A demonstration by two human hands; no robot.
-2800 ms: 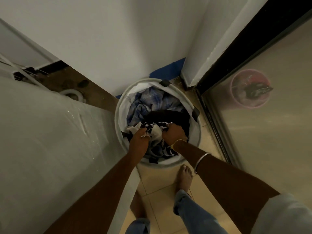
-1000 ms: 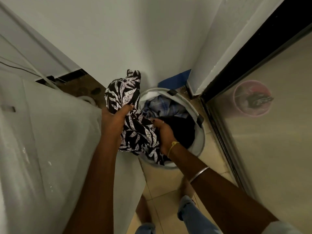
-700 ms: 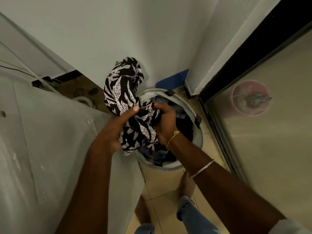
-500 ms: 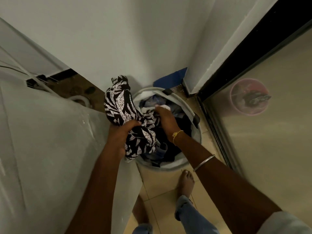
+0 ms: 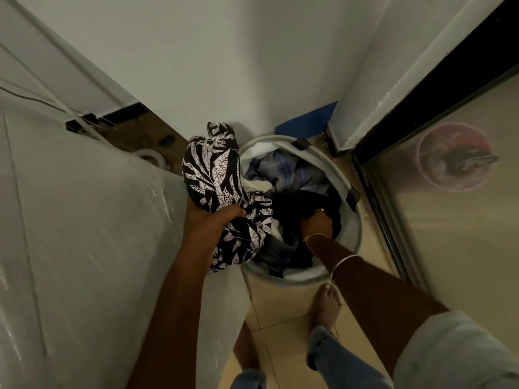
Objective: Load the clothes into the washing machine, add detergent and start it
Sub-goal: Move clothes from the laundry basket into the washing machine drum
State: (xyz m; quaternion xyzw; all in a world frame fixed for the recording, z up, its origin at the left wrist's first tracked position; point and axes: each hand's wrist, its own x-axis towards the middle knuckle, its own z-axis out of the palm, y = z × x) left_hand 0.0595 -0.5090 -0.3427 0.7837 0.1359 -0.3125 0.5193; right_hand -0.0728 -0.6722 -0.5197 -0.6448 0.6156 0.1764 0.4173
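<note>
Clothes are being gathered from the round laundry basket [image 5: 354, 220]: a black-and-white leaf-print garment [image 5: 222, 192] is clamped in the left hand [image 5: 209, 226], while the right hand [image 5: 316, 223] is closed on dark clothing [image 5: 303, 203] inside; next, the bundle likely needs carrying to the covered washing machine [image 5: 84, 220] alongside

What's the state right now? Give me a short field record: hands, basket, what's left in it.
left hand: gripping the black-and-white patterned garment, lifted at the basket's left edge
right hand: down in the basket, buried in a dark garment
laundry basket: round, on the floor in the corner
still in basket: blue plaid shirt, dark clothes, a white piece
washing machine: not clearly identifiable
</note>
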